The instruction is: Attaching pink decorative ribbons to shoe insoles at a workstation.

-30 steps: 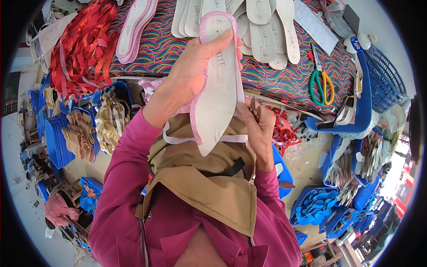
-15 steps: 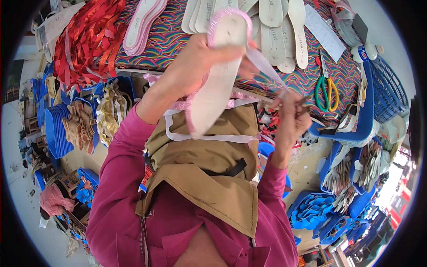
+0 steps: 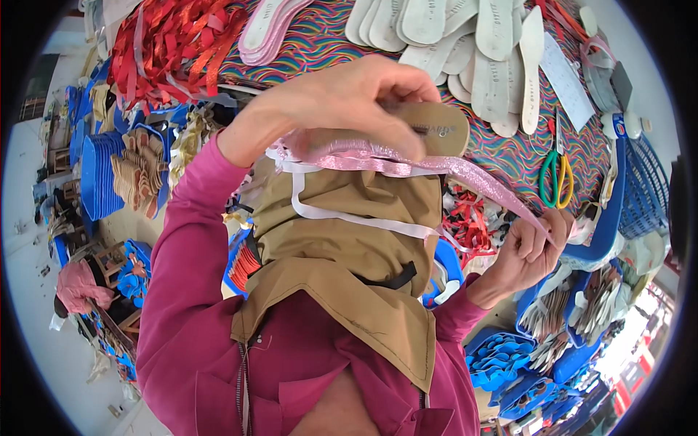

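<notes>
Sole [image 3: 436, 127] held; strap [image 3: 465, 174] apparently pinched.

Left hand [image 3: 349, 102] raised, gripping — right hand [image 3: 527, 251] fisted, pulling.

This is a sandal-making workshop. Pale shoe soles [image 3: 465, 36] lie heaped on a wavy-patterned worktable [image 3: 327, 43] beside red straps [image 3: 167, 43] and scissors [image 3: 556, 178]. Blue baskets [image 3: 109, 174] of cut parts crowd the floor.

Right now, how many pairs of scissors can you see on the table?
1: the green-handled scissors lie on the wavy-patterned table, right side, below the pale soles. Others may be hidden under clutter.
</notes>
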### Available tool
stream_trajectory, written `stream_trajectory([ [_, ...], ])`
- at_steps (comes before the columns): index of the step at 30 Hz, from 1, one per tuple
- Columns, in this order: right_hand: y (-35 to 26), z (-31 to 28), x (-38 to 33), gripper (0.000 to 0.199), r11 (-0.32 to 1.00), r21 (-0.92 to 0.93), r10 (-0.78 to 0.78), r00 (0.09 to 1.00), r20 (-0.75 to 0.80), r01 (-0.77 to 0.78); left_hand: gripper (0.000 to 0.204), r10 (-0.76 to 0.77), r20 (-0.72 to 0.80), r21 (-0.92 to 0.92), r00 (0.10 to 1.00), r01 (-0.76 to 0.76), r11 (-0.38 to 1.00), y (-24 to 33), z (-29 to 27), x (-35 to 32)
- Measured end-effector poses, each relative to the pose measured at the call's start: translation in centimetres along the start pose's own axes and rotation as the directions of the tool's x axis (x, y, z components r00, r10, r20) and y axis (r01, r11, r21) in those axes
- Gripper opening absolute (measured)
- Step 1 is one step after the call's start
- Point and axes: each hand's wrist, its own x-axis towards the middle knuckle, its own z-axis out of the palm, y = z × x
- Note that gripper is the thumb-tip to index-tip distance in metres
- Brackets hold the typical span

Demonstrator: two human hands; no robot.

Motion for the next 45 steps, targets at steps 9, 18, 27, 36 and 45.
stream_trajectory([
  [9,-2.2,-1.6,-2.6,0.013,0.996,-0.037,-0.076,0.995,0.06,0.078,0.031,0.301,-0.685,-0.115,0.663,-0.508,0.854,0.7,-9.8,2.1],
  [18,-14.8,-11.3,-11.7,0.012,0.414,-0.902,-0.566,0.74,-0.364,-0.127,0.025,0.49,-0.864,0.17,0.115,-0.85,0.499,3.3,-24.0,-2.7],
  [27,-3.1,-9.9,-6.0,0.023,-0.683,-0.675,-0.306,0.948,-0.084,-0.28,0.02,0.695,-0.63,0.467,0.347,-0.545,0.696,-1.6,-15.0,3.7],
  [36,16.8,-8.8,2.5,0.028,-0.342,-0.865,0.564,0.816,0.125,0.369,0.025,0.755,-0.573,0.747,0.318,-0.177,0.641,-9.1,-11.8,-2.0],
  [45,17.2,-8.0,4.4,0.026,-0.127,-0.983,0.522,0.852,0.045,0.13,0.025,0.297,-0.578,0.541,0.76,0.085,0.836,-14.7,-3.9,-11.3],
])
